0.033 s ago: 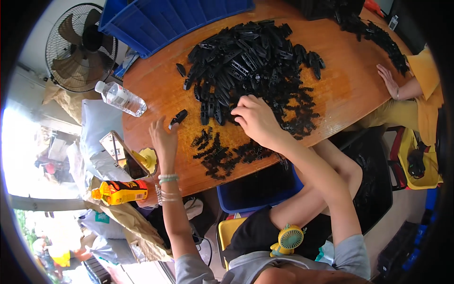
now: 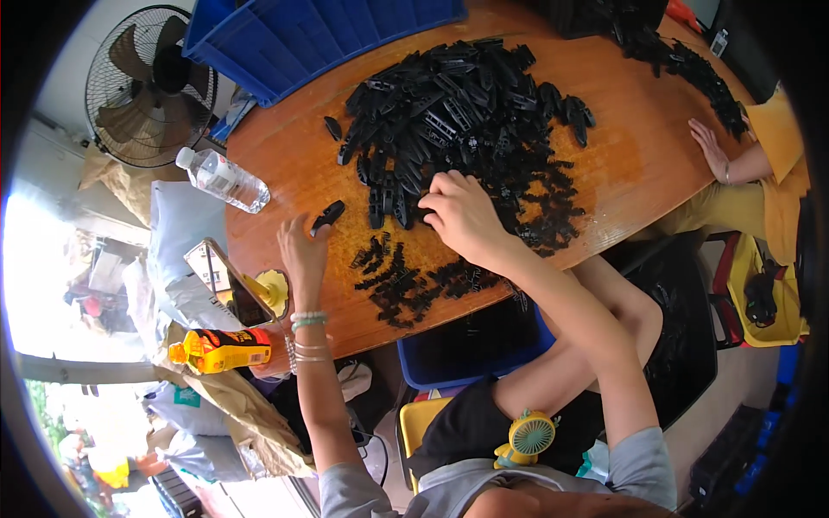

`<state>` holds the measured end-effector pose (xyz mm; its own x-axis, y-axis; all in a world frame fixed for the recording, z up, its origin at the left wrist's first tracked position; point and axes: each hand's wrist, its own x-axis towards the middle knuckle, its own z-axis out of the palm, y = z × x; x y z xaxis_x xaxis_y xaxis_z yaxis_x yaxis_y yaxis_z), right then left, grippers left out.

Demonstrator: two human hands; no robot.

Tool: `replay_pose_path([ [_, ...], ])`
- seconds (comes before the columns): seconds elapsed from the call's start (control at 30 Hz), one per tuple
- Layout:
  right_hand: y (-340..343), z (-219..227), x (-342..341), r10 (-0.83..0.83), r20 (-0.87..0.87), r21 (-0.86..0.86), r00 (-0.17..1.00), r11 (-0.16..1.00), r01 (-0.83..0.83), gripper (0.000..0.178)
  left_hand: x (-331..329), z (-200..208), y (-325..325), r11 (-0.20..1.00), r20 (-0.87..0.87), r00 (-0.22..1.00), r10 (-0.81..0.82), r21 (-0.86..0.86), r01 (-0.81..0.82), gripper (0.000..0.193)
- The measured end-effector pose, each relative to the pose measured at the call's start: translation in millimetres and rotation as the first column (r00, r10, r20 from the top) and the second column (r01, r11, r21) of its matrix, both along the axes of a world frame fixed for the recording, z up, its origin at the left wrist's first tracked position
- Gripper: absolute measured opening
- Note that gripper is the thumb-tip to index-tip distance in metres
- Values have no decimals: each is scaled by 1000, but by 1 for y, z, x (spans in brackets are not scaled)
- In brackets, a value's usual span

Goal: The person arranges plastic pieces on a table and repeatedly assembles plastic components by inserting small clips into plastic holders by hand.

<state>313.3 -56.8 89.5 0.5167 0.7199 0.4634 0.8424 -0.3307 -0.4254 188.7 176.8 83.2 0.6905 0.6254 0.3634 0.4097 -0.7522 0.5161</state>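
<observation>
My left hand point(image 2: 304, 257) is over the left part of the wooden table, its thumb and fingers around the near end of an oblong black plastic clip-like part point(image 2: 330, 213). My right hand point(image 2: 467, 216) is at the near edge of a big heap of similar black plastic parts point(image 2: 445, 108). Its fingers are bent and drawn together toward the thumb; what lies between them, if anything, is hidden. Small dark toothed pieces point(image 2: 399, 289) are scattered on the table between my arms, and more such pieces point(image 2: 553, 207) spread right of my right hand.
A blue bin point(image 2: 319, 43) stands behind the heap. At the left are a clear water bottle point(image 2: 226, 181), a phone point(image 2: 226, 281) on a yellow stand, an orange drink bottle point(image 2: 226, 349) and a fan point(image 2: 151, 86). Another person's hand point(image 2: 711, 151) rests on the table's right side.
My left hand has shifted very slightly to the right, its fingers a little more bent. My right hand stays at the heap's edge, almost unmoved.
</observation>
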Motion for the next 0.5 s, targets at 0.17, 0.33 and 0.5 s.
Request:
replay_pose_path([
  [0.17, 20, -17, 3, -69, 130, 34, 989, 997, 65, 3, -12, -12, 1, 992, -75, 997, 23, 122, -14, 31],
  [0.33, -11, -15, -2, -26, -4, 291, 1000, 956, 26, 8, -35, 3, -57, 899, 335, 941, -51, -395, 190, 20],
  [0.5, -30, -13, -6, -86, 125, 108, 988, 992, 72, 13, -55, 13, -106, 771, 448, 894, -28, -559, 305, 19],
])
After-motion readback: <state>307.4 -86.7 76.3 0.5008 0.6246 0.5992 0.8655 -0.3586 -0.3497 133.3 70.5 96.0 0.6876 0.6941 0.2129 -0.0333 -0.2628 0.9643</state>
